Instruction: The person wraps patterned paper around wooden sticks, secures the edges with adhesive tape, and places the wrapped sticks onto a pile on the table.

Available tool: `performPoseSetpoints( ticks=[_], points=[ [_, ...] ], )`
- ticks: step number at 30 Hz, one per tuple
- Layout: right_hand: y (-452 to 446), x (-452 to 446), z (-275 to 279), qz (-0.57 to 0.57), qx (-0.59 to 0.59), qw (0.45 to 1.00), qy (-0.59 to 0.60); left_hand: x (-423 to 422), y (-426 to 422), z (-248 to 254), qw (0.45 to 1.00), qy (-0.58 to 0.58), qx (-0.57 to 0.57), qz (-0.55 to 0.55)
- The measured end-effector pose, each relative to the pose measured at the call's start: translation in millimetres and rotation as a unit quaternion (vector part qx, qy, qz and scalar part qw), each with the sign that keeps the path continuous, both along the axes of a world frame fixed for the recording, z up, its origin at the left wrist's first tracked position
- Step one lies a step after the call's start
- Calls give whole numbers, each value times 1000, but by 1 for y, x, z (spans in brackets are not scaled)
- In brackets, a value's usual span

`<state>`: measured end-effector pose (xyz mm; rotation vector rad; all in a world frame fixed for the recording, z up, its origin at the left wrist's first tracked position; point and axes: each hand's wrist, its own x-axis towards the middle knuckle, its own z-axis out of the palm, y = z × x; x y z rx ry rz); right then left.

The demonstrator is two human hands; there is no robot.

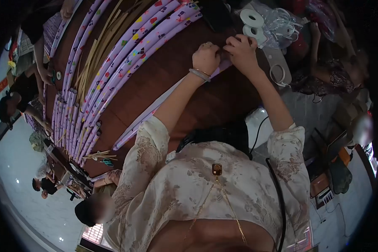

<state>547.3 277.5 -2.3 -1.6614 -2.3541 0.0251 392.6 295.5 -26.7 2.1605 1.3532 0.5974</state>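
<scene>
Head view: over a reddish-brown tabletop (222, 105), pale floor (33, 201) beyond, a slender lilac printed tube (137, 127) is angled lengthwise forward-right to half-curled left hand (206, 57) and right hand (241, 52), grip unclear.

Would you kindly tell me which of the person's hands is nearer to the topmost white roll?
Right: the right hand is just below the topmost white roll in the picture; the left hand is farther off, below and to its left.

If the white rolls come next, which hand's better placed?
Probably right: the right hand is close beside the white rolls; the left hand is farther off, on the right hand's other side.
</scene>
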Motion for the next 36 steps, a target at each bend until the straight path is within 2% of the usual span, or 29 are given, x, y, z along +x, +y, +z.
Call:
performPoseSetpoints(
  ticks=[5, 7, 9, 15, 18, 28, 30, 34, 36],
  points=[
    [2, 12, -8, 39, -31, 994, 95, -1, 6, -8, 997, -51, -48, 24],
    [0, 15, -15, 54, -30, 989, 134, -3, 9, -7, 991, -84, -106, 7],
    [-4, 15, -23, 37, -31, 979, 197, -2, 11, -7, 991, -79, -110, 11],
    [-8, 16, -40, 40, -64, 968, 238, 0, 11, 0, 993, -28, -118, 19],
    [-9, 13, -46, 54, -28, 973, 222, 0, 10, 3, 990, -33, -137, 10],
    [-9, 16, -50, 97, -22, 973, 208, 5, 2, -5, 995, 23, -101, 0],
    [-7, 15, -54, 90, -16, 978, 187, 5, -1, -5, 997, 19, -72, 20],
    [-8, 17, -52, 113, 9, 978, 174, 8, -2, 4, 993, 59, -97, 20],
    [-9, 16, -47, 124, 6, 984, 125, 7, -5, 8, 992, 81, -94, 3]
  ],
)
